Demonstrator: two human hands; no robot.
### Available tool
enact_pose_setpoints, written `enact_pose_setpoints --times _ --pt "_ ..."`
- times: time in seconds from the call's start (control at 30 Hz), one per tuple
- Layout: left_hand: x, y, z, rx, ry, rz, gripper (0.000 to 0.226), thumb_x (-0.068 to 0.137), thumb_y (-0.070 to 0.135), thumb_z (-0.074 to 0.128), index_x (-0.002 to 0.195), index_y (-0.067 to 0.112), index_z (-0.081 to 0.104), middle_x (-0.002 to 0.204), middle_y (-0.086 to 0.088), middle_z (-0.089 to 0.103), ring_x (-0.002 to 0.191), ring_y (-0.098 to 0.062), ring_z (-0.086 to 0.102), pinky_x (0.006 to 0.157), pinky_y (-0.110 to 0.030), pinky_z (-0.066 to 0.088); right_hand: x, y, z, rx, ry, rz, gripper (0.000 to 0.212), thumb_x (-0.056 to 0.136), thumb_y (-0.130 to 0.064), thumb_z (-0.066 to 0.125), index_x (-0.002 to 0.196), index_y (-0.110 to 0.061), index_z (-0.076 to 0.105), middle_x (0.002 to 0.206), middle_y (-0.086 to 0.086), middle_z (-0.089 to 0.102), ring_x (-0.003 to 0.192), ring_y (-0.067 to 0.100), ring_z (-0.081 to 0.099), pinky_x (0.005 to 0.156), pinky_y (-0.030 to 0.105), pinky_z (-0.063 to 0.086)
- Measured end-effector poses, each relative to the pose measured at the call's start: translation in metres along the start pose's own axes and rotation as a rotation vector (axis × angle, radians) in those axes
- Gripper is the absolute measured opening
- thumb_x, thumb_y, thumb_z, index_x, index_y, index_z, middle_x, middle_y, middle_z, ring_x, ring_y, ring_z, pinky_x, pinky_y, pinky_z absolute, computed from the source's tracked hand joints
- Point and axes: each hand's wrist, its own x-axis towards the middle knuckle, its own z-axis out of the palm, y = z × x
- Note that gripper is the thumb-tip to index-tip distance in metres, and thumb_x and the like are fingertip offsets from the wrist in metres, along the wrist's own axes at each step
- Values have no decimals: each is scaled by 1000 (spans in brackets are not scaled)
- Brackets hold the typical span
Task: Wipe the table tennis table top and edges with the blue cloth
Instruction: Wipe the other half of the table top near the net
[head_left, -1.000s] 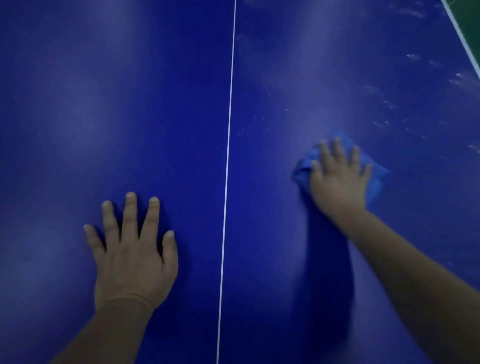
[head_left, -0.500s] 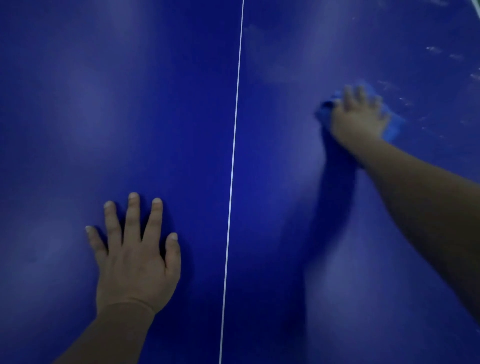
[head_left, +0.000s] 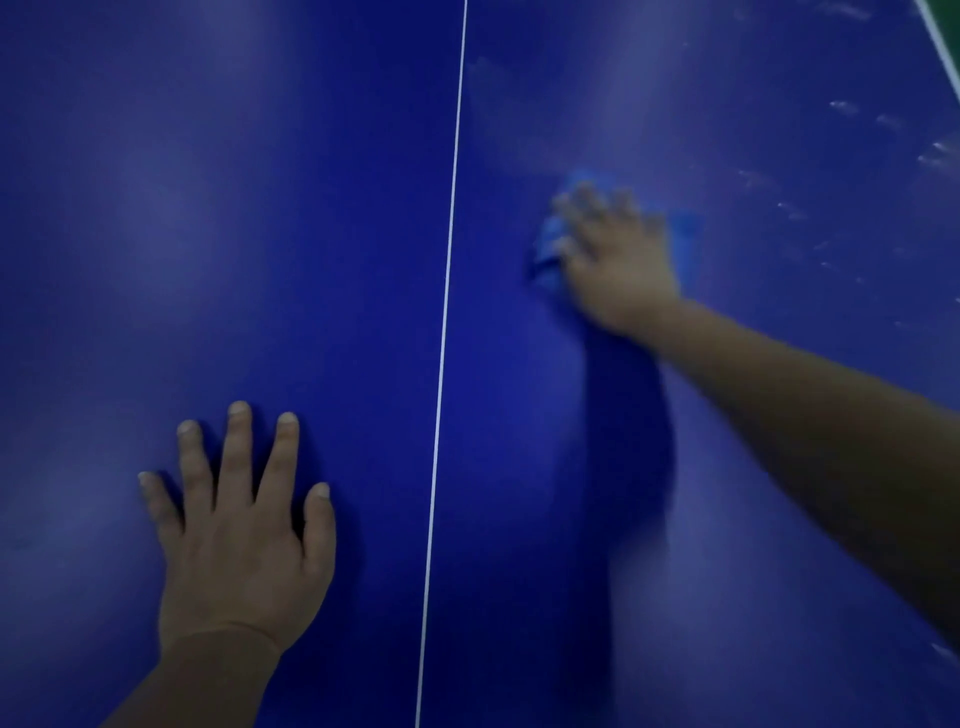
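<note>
A: Where is the blue cloth now?

B: Flat on the table, right of the white centre line, under the right hand. The palm and spread fingers press it down; no closed grip, just an open hand on top.

A: Has it moved?

B: Yes. Half a second ago the hand was farther out and to the right; now it has swept back nearer and toward the line. It is blurred, so I judge a stroke is under way.

A: And the left hand?

B: Open, flat on the near left half, bracing as before.

A: Much left?

B: Pale smears remain at far right, near the edge, which looks unwiped.
</note>
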Motion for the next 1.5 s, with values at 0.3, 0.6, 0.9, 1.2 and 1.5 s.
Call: enact_pose_setpoints --times 0.3,0.6,0.9,1.2,1.5 --pt "0 1 0 2 9 13 66 98 53 20 156 21 30 164 -10 21 153 -39 4 119 -51 -11 -111 37 6 18 -10 -39 61 102 -50 17 156 -27 33 166 0 24 152 36 19 116 66 14" --pt "-1 2 -1 9 6 11 67 97 52 22 155 20 30 164 -11 22 152 -39 5 119 -60 -2 -5 127 -8 -1 -37 138 72 92 -57 17 158 -30 27 167 -4 19 153 32 14 118 64 10" --pt "-1 1 -1 18 -6 22 67 98 54 18 156 22 29 165 -10 19 153 -38 2 118 -51 -12 -171 104 5 -17 -35 -328 61 104 -54 17 155 -24 33 165 2 25 152 36 20 115 69 13" --pt "-4 4 -3 0 -6 3 71 94 56 10 159 27 19 168 -5 9 153 -34 -6 121 -59 -6 -97 122 -6 37 -34 49 76 91 -64 14 158 -30 28 167 -6 19 154 30 12 117 66 7" --pt "-4 7 -3 123 17 6 65 100 52 15 159 24 17 166 -11 13 150 -43 7 117 -66 8 -344 36 12 29 19 -339 55 102 -48 33 153 -28 39 164 1 30 151 39 23 112 72 18"
